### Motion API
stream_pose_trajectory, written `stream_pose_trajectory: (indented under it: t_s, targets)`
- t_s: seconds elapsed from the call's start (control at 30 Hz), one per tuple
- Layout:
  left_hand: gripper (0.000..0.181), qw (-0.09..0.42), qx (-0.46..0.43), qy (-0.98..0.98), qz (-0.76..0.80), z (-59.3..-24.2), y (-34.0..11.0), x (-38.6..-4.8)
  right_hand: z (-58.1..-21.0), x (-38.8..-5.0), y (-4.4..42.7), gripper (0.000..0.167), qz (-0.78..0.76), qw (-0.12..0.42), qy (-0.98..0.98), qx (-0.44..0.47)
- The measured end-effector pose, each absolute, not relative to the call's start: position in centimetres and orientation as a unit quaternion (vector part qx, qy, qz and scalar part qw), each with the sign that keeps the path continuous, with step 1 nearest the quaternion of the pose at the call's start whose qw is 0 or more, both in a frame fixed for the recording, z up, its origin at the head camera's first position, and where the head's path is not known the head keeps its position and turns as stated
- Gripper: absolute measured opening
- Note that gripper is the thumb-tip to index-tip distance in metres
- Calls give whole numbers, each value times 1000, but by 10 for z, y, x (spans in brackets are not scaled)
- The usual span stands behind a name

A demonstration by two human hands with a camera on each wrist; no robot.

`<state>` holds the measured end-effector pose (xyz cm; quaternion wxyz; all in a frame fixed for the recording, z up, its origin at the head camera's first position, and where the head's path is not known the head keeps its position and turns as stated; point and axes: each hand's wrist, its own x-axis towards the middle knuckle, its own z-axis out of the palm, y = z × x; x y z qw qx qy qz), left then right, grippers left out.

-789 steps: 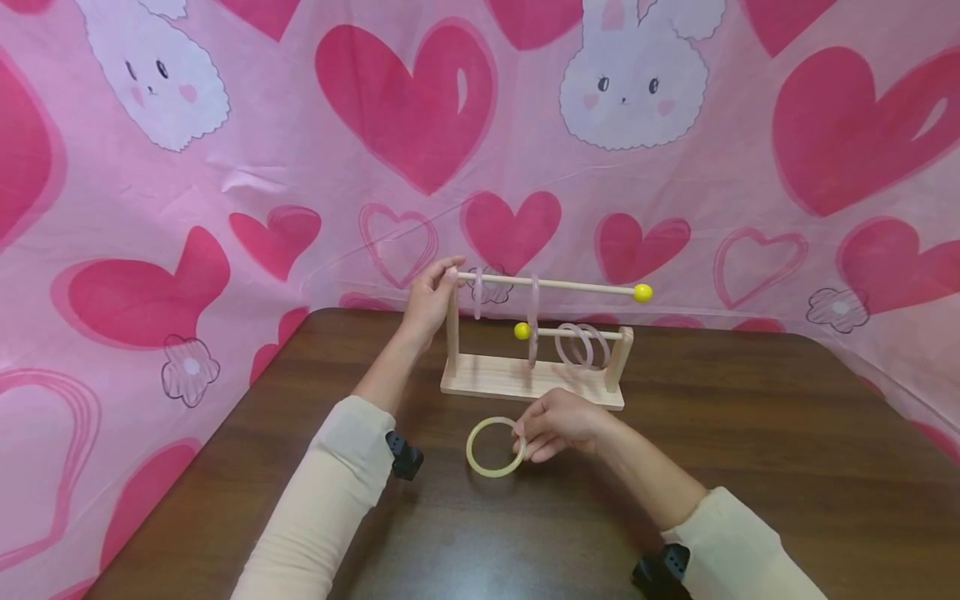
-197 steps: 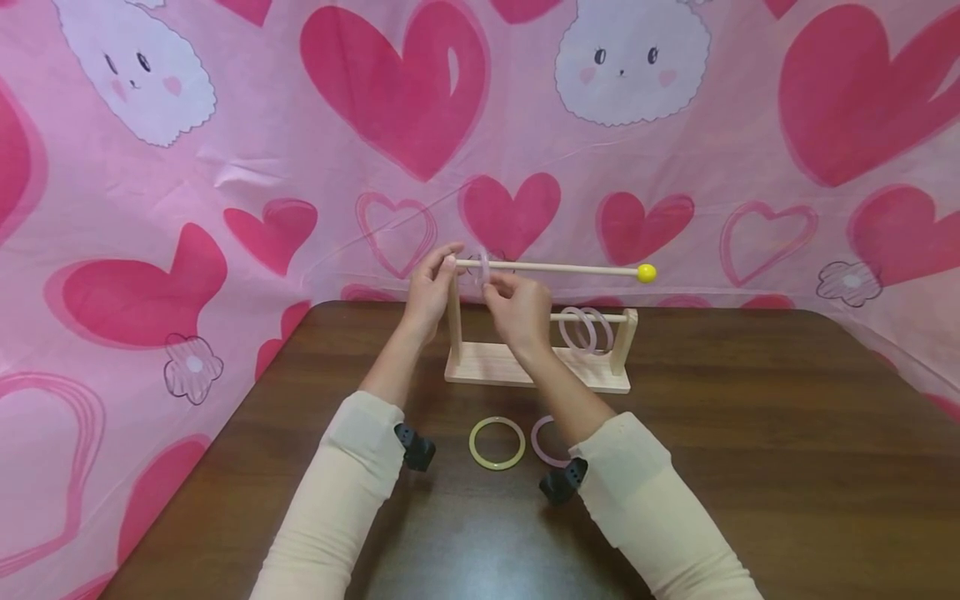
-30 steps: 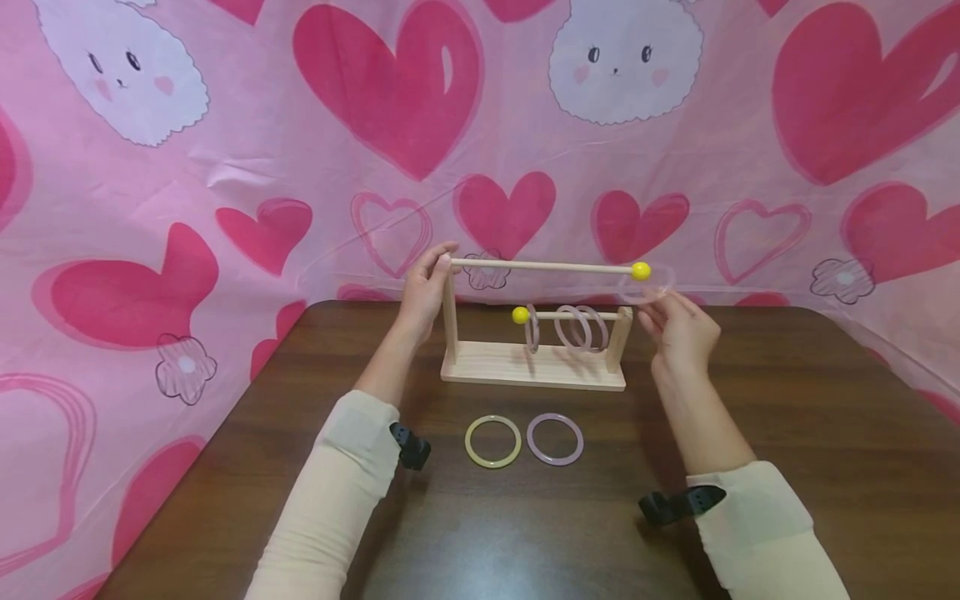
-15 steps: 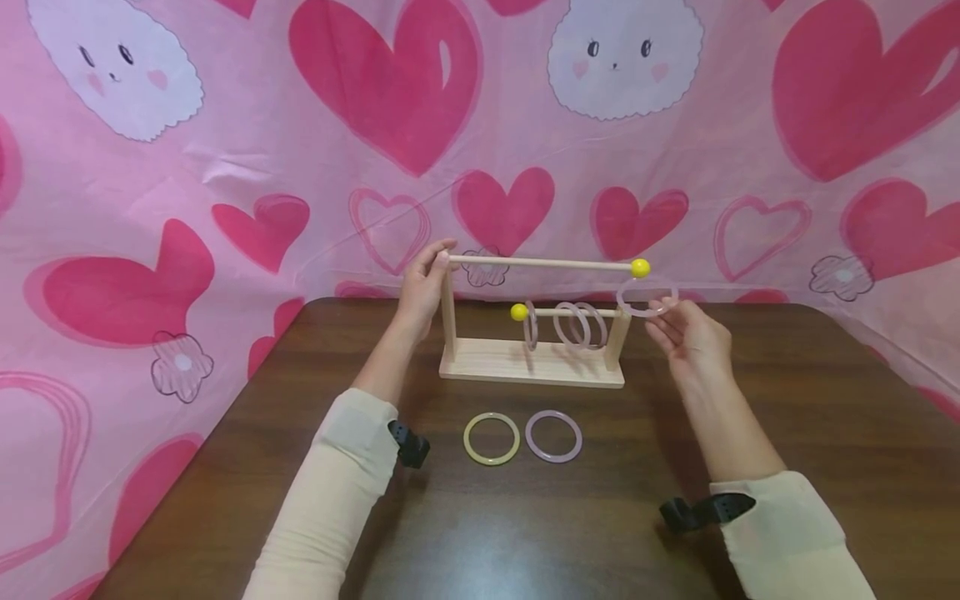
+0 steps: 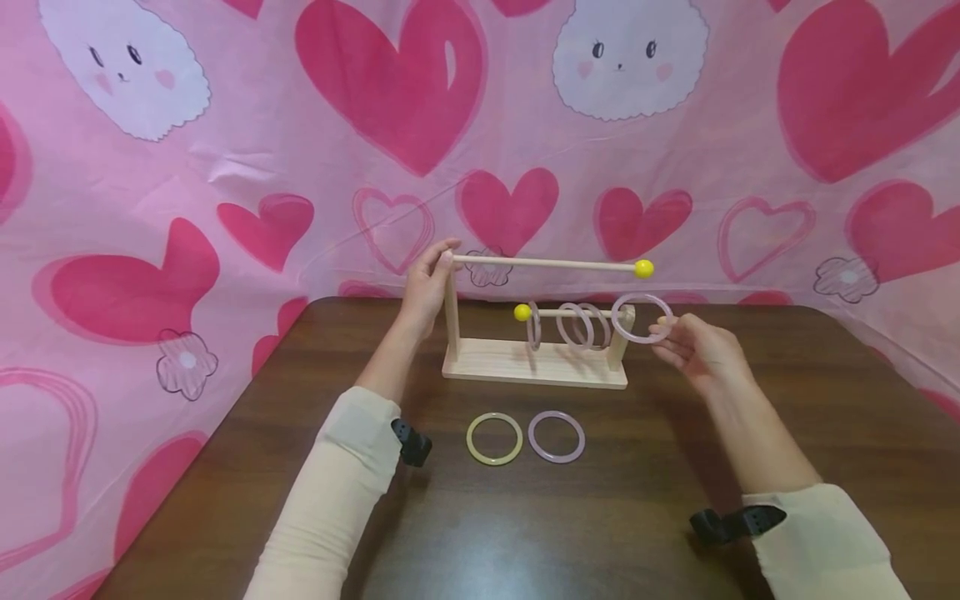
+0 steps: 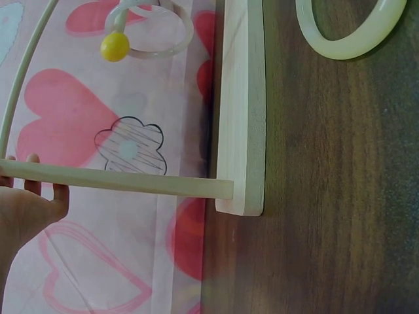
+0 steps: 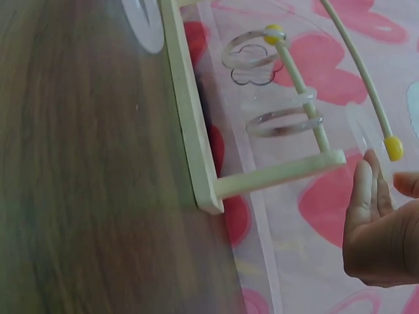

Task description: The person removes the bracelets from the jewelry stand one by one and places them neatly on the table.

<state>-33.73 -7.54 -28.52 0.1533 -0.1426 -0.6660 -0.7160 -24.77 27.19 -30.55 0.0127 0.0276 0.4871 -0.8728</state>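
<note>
A wooden bangle stand (image 5: 528,364) has a long upper rod and a short lower rod, each tipped with a yellow ball. My left hand (image 5: 423,292) grips the top of its left post (image 6: 118,178). Off the rods, my right hand (image 5: 708,354) pinches a pale lilac bangle (image 5: 624,335) by its right edge, in front of the right post. The upper rod (image 5: 547,264) carries no bangle. Three bangles hang on the lower rod, one a greyish bangle (image 5: 534,333) near the ball.
On the dark wooden table (image 5: 495,533), in front of the stand, a yellow bangle (image 5: 494,462) and a purple bangle (image 5: 556,461) lie side by side. A pink heart-patterned cloth (image 5: 375,150) hangs behind the table.
The yellow bangle went from my right hand to the table, and a purple one joined it. The last upper-rod bangle came off over the ball; my right hand has lowered it slightly.
</note>
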Motion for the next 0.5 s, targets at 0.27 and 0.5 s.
stream_pose_trajectory:
  t_s: [0.27,0.5]
  targets:
    - [30,153,-139,-672,-711,-285,-75,-338,-310,-246,282,37,-822,66,565,-3]
    - [30,156,-140,-672,-710,-285,-75,-337,-313,-244,287,40,-759,82,645,-21]
